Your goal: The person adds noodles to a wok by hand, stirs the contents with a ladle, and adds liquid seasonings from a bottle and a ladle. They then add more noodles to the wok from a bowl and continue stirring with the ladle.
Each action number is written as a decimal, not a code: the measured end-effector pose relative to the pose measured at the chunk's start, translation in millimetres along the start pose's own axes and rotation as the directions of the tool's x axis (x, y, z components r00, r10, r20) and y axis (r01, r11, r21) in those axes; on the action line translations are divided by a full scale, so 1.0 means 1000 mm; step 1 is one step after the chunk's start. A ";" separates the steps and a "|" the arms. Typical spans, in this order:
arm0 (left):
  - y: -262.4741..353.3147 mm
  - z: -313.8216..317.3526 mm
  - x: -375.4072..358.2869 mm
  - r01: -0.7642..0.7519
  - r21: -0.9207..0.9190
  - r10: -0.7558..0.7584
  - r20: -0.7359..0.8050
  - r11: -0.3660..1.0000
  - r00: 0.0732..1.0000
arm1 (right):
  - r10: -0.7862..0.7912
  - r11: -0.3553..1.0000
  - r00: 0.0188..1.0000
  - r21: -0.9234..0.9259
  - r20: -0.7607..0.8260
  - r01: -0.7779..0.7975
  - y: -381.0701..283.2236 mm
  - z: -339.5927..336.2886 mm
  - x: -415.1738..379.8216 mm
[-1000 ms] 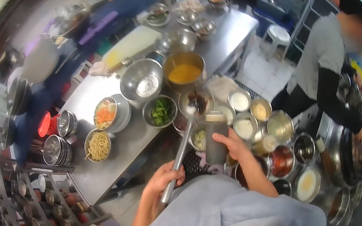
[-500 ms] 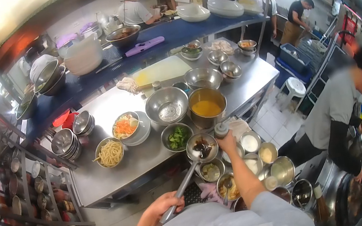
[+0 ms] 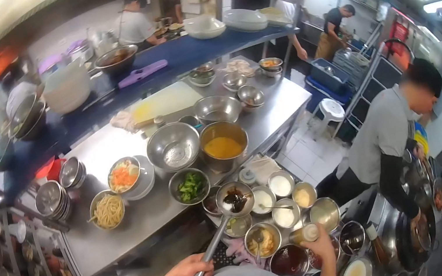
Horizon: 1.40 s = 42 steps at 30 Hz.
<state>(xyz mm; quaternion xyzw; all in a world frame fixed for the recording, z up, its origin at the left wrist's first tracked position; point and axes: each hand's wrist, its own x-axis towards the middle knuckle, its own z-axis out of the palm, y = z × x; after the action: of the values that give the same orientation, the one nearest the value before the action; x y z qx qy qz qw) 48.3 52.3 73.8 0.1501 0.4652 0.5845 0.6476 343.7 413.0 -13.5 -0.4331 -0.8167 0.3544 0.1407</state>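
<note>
My left hand (image 3: pixel 196 269) is closed round the long handle of a steel ladle (image 3: pixel 236 200). In the ladle's bowl lie a dark brown sauce and some white powder. My right hand (image 3: pixel 321 244) grips a small bottle (image 3: pixel 306 233) with a pale cap, which looks tilted. It is just above the seasoning bowls. Close by are a bowl of chopped yellowish food with a spoon (image 3: pixel 262 240) and a bowl of dark red sauce (image 3: pixel 289 261). A grey-capped bottle (image 3: pixel 246 176) stands beyond the ladle.
Bowls of white powder (image 3: pixel 281 184) stand beyond my right hand. On the steel table (image 3: pixel 149 233) are noodles (image 3: pixel 108 210), shredded vegetables (image 3: pixel 124 176), green leaves (image 3: pixel 190 187) and a pot of yellow liquid (image 3: pixel 224 147). A co-worker (image 3: pixel 378 140) works at woks on the right.
My right hand has left the grey-capped bottle, drawn back towards me and taken hold of the pale-capped bottle. My left hand keeps hold of the ladle. The view has turned right.
</note>
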 end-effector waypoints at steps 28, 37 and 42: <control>0.019 -0.007 -0.013 -0.053 0.100 0.068 -0.153 0.994 0.986 | -0.195 0.012 0.490 0.502 0.849 -0.865 -0.213 0.109 -0.007; 0.027 -0.002 -0.006 -0.034 0.112 0.050 -0.142 0.993 0.989 | -0.254 -0.016 0.488 0.501 0.835 -0.865 -0.193 0.114 -0.013; 0.033 0.004 -0.002 -0.034 0.106 0.046 -0.115 0.994 0.992 | -0.212 -0.002 0.505 0.517 0.836 -0.856 -0.193 0.110 -0.015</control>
<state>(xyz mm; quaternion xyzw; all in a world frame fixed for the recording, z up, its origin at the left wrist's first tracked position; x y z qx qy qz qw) 31.0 61.0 101.4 0.1583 0.5293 0.5801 0.5986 175.9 278.0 44.8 -0.2407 -0.1753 0.9519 -0.0724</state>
